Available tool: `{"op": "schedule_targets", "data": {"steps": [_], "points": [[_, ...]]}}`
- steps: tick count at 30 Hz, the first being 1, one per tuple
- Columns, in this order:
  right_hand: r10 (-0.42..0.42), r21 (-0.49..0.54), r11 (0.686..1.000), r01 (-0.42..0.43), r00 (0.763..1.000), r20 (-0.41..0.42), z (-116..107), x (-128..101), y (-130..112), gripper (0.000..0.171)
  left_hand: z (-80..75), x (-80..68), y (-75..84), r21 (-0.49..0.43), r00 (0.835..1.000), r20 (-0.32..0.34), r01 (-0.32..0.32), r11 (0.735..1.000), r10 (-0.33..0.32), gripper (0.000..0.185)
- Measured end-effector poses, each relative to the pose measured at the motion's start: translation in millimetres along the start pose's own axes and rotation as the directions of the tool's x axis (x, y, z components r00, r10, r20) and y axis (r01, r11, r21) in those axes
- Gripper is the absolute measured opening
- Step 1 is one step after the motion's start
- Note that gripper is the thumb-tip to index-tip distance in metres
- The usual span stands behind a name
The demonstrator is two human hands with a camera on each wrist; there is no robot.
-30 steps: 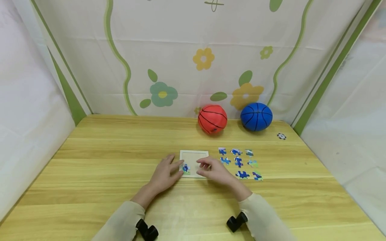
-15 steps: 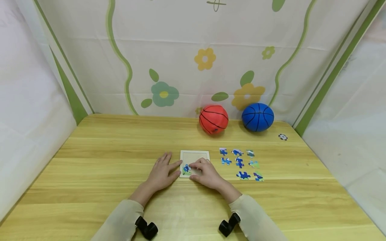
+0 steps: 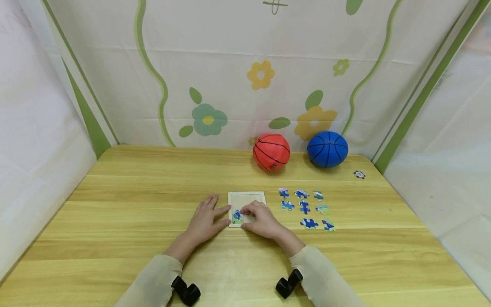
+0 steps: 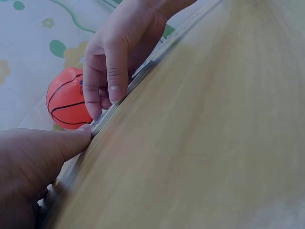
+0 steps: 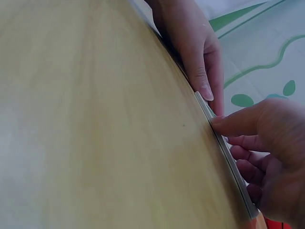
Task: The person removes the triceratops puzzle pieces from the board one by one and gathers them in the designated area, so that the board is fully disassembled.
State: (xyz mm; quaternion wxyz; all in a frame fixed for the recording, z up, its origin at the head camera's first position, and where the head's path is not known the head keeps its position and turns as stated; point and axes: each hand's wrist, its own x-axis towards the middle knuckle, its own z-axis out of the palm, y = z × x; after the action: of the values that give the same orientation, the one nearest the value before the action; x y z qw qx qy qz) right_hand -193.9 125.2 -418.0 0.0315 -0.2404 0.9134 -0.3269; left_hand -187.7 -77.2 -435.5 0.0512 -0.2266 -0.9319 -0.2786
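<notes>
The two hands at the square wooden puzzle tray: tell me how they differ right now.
The left hand lies flat on the wooden table, fingers straight, its fingertips against the square wooden puzzle tray's left edge. The right hand rests on the tray itself, fingers curled down beside the blue-and-green puzzle piece in its near-left corner. Both touch the tray.

2 balls (image 3: pixel 271 152), 9 puzzle pieces (image 3: pixel 305 207)
</notes>
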Motion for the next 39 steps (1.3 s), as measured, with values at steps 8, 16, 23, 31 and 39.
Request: {"op": "schedule_targets", "data": {"steps": [8,16,23,31,39], "points": [[0.044,0.085,0.996,-0.040,0.998,-0.047,3,1,-3,0.024,-0.3,0.9,-0.3,-0.010,1.000,-0.005,-0.010,1.000,0.010,0.044],[0.070,0.145,0.987,-0.063,0.996,-0.046,4,1,-4,0.022,-0.8,1.0,-0.3,-0.021,1.000,-0.003,-0.014,1.000,0.014,0.044],[0.062,0.173,0.983,-0.059,0.998,-0.012,3,4,-4,0.025,-1.6,1.3,-2.8,-0.010,1.000,-0.010,-0.011,1.000,0.011,0.044],[0.100,0.339,0.939,-0.061,0.990,-0.098,-26,-18,9,0.029,0.6,-0.1,-0.7,-0.038,1.000,0.008,-0.002,0.999,0.002,0.045],[0.166,0.262,0.958,-0.118,0.971,-0.171,-68,-58,45,0.028,0.0,-0.7,-0.7,-0.040,1.000,-0.008,-0.009,0.999,0.008,0.044]]}}
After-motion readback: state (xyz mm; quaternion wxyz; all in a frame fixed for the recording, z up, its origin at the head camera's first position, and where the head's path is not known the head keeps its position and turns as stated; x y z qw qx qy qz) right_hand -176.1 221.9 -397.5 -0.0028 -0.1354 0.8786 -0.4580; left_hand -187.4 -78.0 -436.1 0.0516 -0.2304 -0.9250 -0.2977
